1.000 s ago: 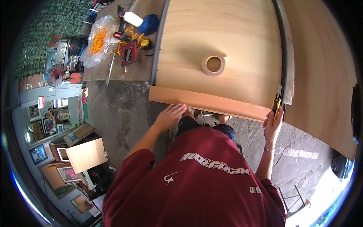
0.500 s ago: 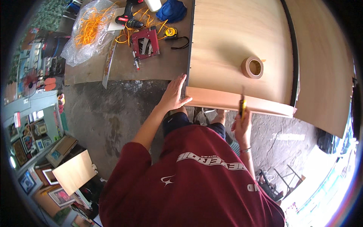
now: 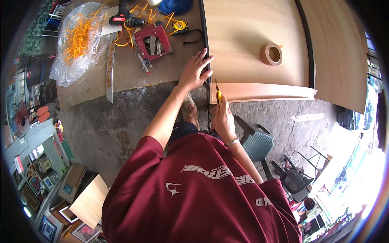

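My left hand (image 3: 196,72) lies with fingers spread at the black edge strip (image 3: 206,40) on the left side of a pale wooden panel (image 3: 247,24). In my right hand (image 3: 223,122) is a yellow and black utility knife (image 3: 219,97), its blade pointing away from me near the panel's near left corner. A wide tan tape strip (image 3: 267,92) runs along the panel's near edge, standing partly off it. On the panel rests a roll of brown tape (image 3: 271,54).
The brown table (image 3: 170,60) at left bears a cordless drill (image 3: 125,19), a dark red corner clamp (image 3: 153,45), a yellow tape measure (image 3: 180,27), orange cord (image 3: 77,40) on bubble wrap and a metal ruler (image 3: 110,73). A green chair (image 3: 257,145) stands at right.
My right hand has carried the knife leftward along the strip to the panel's left corner. The left hand has slid farther up the black edge. The view has shifted.
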A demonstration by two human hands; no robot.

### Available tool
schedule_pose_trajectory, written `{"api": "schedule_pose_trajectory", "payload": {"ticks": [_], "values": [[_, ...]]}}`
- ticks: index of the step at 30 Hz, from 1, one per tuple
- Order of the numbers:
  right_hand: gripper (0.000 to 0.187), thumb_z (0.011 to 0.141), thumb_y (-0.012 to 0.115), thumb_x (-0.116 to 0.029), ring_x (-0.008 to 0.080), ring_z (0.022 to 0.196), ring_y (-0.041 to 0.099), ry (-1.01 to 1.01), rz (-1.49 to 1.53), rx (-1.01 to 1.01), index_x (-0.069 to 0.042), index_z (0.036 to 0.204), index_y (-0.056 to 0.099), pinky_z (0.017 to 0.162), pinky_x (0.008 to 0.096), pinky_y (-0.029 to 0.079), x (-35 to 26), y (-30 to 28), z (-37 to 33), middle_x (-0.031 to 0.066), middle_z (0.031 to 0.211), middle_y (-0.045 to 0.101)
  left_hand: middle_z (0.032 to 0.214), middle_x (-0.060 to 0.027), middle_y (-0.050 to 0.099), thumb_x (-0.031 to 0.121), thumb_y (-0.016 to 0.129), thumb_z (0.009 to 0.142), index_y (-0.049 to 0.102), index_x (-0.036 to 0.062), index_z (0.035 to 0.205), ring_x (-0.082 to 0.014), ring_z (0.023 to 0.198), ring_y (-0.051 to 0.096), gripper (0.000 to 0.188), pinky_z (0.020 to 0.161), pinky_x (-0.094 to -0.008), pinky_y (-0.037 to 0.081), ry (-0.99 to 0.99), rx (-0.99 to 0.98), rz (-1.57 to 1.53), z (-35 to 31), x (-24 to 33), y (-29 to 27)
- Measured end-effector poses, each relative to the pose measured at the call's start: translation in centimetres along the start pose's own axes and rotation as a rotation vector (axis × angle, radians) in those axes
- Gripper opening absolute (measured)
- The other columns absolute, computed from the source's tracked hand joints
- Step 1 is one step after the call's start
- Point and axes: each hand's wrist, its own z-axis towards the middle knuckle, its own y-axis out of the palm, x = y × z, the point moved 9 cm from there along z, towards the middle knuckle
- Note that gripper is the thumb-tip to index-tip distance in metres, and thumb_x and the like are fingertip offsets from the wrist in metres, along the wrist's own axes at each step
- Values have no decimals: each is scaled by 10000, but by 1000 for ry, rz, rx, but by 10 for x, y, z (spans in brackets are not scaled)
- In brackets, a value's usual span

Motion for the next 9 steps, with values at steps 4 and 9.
{"api": "schedule_pose_trajectory", "payload": {"ticks": [4,9], "values": [[485,974,479,-78,498,1005,615,-13,-68,-4,58,1417,338,866,512,521,-4,16,10,349,1170,593,1595,-205,306,328,582,982,425,194,1506,-428,1422,364,564,1159,-543,301,-37,-21,-90,-4,-10,9],[543,951,515,-92,480,1013,629,7,-55,-34,22,1447,325,862,503,528,-2,19,8,349,1210,587,1592,-202,309,376,586,981,361,236,1538,-429,1422,362,617,1168,-562,279,-74,-56,-133,-7,-15,14]]}}
